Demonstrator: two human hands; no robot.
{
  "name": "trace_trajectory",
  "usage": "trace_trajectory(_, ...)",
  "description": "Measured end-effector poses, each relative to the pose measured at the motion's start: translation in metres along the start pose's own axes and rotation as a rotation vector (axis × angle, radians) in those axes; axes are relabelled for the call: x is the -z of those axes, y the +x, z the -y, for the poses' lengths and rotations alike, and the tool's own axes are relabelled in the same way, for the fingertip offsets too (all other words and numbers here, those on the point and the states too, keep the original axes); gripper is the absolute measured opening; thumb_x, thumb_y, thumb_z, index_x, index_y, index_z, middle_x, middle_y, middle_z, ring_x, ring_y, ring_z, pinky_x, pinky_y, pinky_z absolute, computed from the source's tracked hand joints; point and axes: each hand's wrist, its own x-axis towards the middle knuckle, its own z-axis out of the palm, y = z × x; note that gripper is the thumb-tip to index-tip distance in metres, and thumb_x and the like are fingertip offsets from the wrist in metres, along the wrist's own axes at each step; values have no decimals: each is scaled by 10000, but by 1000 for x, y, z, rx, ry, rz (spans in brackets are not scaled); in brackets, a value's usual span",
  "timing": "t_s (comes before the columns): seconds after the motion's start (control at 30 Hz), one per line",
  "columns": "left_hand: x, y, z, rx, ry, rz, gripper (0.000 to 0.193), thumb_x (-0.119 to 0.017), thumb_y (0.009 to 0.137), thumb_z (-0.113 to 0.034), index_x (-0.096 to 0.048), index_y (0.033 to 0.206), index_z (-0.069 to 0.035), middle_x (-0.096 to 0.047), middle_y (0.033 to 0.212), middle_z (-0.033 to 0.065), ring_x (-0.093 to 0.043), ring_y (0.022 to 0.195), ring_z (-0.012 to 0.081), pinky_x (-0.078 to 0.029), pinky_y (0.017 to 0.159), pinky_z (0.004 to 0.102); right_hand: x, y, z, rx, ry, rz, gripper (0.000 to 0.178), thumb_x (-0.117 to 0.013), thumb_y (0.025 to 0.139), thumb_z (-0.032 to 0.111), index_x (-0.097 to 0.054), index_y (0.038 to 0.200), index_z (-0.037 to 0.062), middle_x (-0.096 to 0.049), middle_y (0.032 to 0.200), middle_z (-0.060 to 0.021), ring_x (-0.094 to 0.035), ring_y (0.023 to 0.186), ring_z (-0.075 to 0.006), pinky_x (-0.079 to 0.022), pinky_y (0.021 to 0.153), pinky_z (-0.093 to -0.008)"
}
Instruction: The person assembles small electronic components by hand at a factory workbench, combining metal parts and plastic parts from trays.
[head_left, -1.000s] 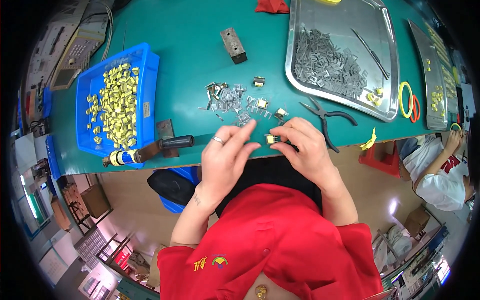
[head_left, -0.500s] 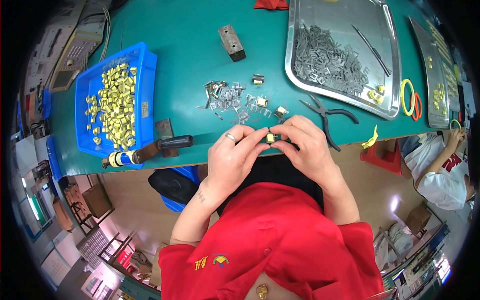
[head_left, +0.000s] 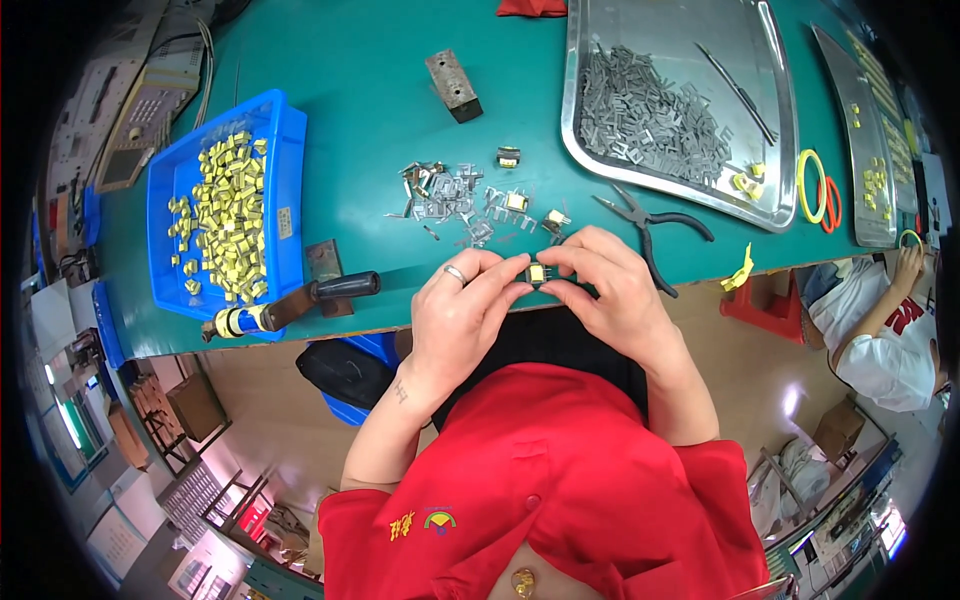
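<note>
A small transformer [head_left: 537,273], yellow-taped in the middle with dark core ends, is pinched between both hands just above the table's near edge. My left hand [head_left: 462,310] grips its left side with thumb and index finger; a ring is on one finger. My right hand [head_left: 610,290] closes on its right side the same way. Just beyond the fingertips lie another yellow transformer [head_left: 556,220], a further one [head_left: 516,202] among metal clips, and a dark-ended one [head_left: 508,157]. A loose pile of silvery metal clips [head_left: 445,192] spreads to their left.
Black-handled pliers [head_left: 650,222] lie right of my hands. A steel tray [head_left: 690,178] holds grey E-shaped cores. On the left are a blue bin [head_left: 285,190] of yellow coils and a black-handled tool [head_left: 345,286]. A metal block [head_left: 453,86] lies farther back. Another person's arm [head_left: 890,300] shows at right.
The whole view has shifted slightly, moving the table things a little left. Both hands keep hold of the transformer, with hardly any change in their grip.
</note>
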Motion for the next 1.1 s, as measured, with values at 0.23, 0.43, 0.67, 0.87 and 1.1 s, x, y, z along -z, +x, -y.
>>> trace_trajectory(0.23, 3, -2, 2, 8, -41, 2, 264, -773, 769, -45, -715, 1026, -43, -613, 817, 64, -610, 686, 221, -491, 599, 331, 1, 1, 1, 11, -11, 13, 311, -774, 711, -36, -678, 1000, 25, -593, 825, -78, -580, 718, -210, -471, 597, -317)
trace_trajectory(0.43, 5, -5, 5, 24, -76, -14, 270, -775, 765, -19, -710, 1026, -32, -605, 808, 76, -605, 675, 223, -486, 596, 331, 2, 2, 2, 9, -7, 20, 306, -773, 714, -39, -677, 998, 21, -598, 833, -77, -583, 722, -203, -471, 590, -313)
trace_trajectory(0.67, 10, -10, 5, 75, -126, -20, 280, -748, 793, 48, -712, 1065, -9, -614, 858, 70, -591, 680, 139, -467, 576, 258, 2, 2, 1, 11, -6, 28, 294, -769, 720, -43, -678, 992, 18, -602, 844, -78, -587, 722, -192, -481, 581, -298)
trace_trajectory(0.87, 15, -10, 1, 248, -411, -33, 287, -733, 809, 71, -705, 1085, 1, -616, 929, 43, -586, 731, 67, -437, 567, 191, 4, 1, 1, -15, 15, 29, 320, -780, 717, -29, -683, 1018, 21, -603, 846, -72, -589, 723, -181, -468, 569, -293)
trace_trajectory(1.1, 11, -9, 3, 304, -401, -133, 143, -724, 831, 64, -677, 961, 26, -600, 960, 38, -566, 738, 35, -423, 526, 147, 6, 1, 4, -64, 121, -4, 338, -799, 717, -20, -707, 1038, 25, -602, 831, -42, -505, 649, -106, -394, 540, -242)
